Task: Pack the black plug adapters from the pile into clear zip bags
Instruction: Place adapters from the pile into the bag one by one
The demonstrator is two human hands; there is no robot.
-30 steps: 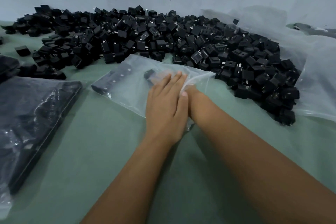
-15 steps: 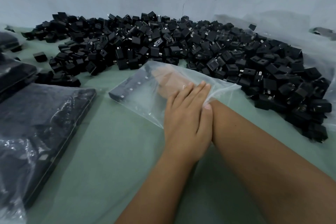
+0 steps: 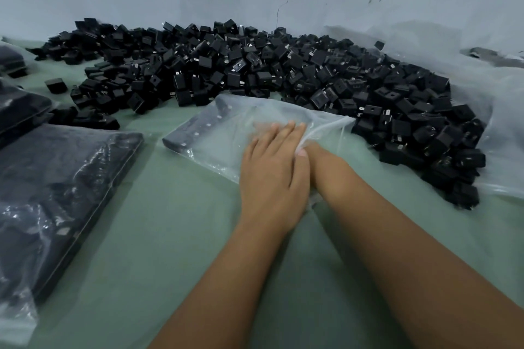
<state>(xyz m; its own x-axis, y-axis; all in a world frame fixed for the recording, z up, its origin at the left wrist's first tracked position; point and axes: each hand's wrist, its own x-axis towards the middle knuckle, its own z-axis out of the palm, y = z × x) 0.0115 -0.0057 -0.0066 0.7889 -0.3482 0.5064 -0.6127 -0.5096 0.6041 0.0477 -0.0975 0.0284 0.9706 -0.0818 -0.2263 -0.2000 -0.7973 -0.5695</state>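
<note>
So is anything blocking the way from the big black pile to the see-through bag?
Nothing visible does. The pile of black plug adapters lies right behind the clear plastic zip bag, with only bare green table between. The left hand lies flat on the bag; the right hand reaches into its mouth.

Right hand (image 3: 279, 129): inside the clear zip bag (image 3: 224, 147), blurred through plastic, its grip unreadable. Filled bag (image 3: 56, 187): cut off at left edge.
</note>
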